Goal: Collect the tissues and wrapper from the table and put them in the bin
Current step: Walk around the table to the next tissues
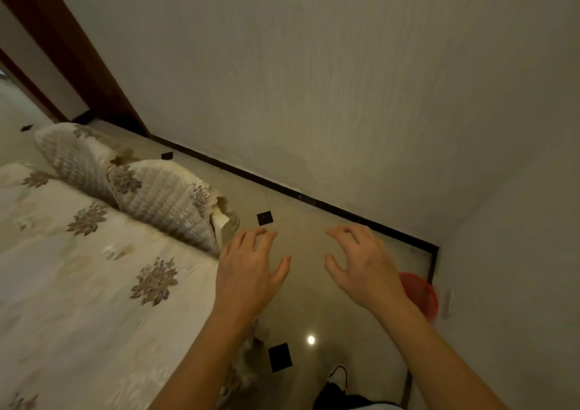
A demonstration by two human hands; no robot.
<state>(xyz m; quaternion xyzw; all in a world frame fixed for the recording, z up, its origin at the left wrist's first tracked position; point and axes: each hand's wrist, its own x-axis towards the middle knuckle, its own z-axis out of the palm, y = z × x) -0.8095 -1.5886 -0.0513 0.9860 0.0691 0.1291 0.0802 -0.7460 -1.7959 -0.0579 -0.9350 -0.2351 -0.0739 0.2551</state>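
Note:
My left hand [251, 268] and my right hand [361, 265] are held out side by side over the beige tiled floor, palms down, fingers spread and curled, both holding nothing. A red bin [422, 296] stands on the floor in the corner of the room, partly hidden behind my right wrist; what it holds cannot be seen. No tissues, wrapper or table are in view.
A sofa or bed with a cream floral quilted cover [78, 268] and two cushions [163, 199] fills the left. A pale wall [314, 80] with a dark skirting runs behind. My shoe [337, 375] shows at the bottom. A brown door frame [69, 49] stands far left.

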